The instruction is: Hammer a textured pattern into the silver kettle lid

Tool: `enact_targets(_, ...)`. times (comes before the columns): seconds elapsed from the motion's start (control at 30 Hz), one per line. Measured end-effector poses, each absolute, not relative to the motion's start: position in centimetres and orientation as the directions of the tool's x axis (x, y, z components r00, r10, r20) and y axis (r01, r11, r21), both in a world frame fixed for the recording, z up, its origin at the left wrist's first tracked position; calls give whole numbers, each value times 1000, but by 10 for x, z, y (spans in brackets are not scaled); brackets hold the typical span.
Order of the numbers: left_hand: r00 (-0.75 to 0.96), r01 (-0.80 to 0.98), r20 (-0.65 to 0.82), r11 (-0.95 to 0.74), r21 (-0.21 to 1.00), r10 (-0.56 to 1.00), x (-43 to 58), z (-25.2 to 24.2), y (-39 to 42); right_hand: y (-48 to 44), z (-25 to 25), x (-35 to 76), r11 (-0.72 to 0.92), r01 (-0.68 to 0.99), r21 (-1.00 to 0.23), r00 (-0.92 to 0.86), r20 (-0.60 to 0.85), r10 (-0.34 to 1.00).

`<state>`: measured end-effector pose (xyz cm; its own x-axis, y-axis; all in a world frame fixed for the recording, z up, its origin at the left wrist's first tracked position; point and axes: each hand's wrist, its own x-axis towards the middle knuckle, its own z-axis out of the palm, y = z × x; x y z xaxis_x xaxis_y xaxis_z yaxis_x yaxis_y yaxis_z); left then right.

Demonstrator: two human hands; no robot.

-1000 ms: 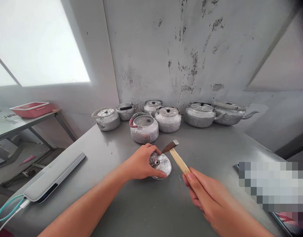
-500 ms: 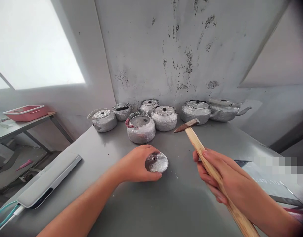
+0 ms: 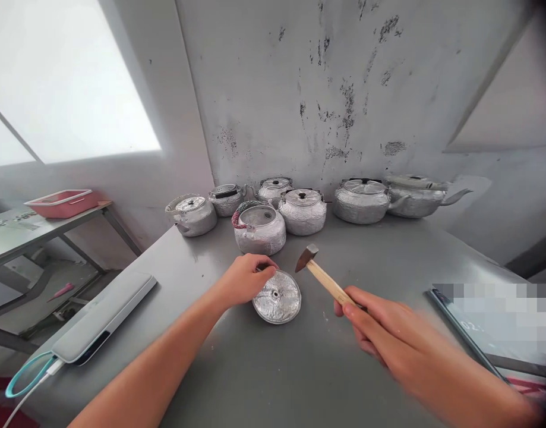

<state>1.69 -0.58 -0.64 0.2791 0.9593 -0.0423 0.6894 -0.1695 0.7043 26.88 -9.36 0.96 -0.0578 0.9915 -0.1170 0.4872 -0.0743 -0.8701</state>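
1. The left hand pinches the round silver hammered-metal lid by its far left rim, thumb on top; the fingers beneath are hidden, as is that stretch of rim, and whether the lid lies quite flat on the grey metal bench I cannot tell
2. The lid is well in from the bench's left and right edges, nearer the viewer than the lidless silver kettle with a red-and-dark wrapped handle
3. The right hand is closed round the pale wooden-handled hammer with a brown metal head; the palm hides the handle's rear end, and the head is in the air just beyond the lid's right rim
4. Along the bench's far edge stand six more dented silver kettles; one behind the open kettle is partly covered by its neighbour
5. By the bench's left edge lies a flat white oblong device, its black panel too small to make out
6. At the bench's right edge, a dark-framed screen is cut off and partly pixelated; faint characters like "02:" can be read, the rest blurred
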Motion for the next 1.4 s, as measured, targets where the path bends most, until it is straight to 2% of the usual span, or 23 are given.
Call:
enact_targets(0.13,365,687,-69,-218,693,928,8,7,-11,-99,10,258,-83,551,-830,-136,-187,973)
enact_targets(0.23,519,677,-93,-342,652,850,1,15,-16,-103,12,252,-104,546,-832,-138,-212,968)
enact_targets(0.37,600,678,-150,-399,617,786,-4,14,-20,-105,10,251,-121,507,-853,-111,-203,973)
enact_targets(0.43,621,657,-126,-427,622,773,-2,10,-20,-105,6,252,-141,481,-865,-102,-215,971)
enact_targets(0.77,552,677,-60,-405,615,832,9,2,-21,-111,-16,250,-176,397,-901,-249,-291,924)
enact_targets(0.93,529,703,-69,-390,595,846,9,2,-20,-109,-26,250,-61,549,-834,-219,-214,952)
enact_targets(1.07,524,711,-56,-400,578,850,9,-1,-19,-107,-33,253,-21,664,-747,-210,-214,954)
enact_targets(1.23,523,711,-53,-402,578,850,9,-2,-19,-105,-36,252,4,732,-681,-202,-212,956)
enact_targets(1.4,506,720,-73,-374,585,860,11,2,-20,-108,-30,251,111,738,-665,-216,-78,973)
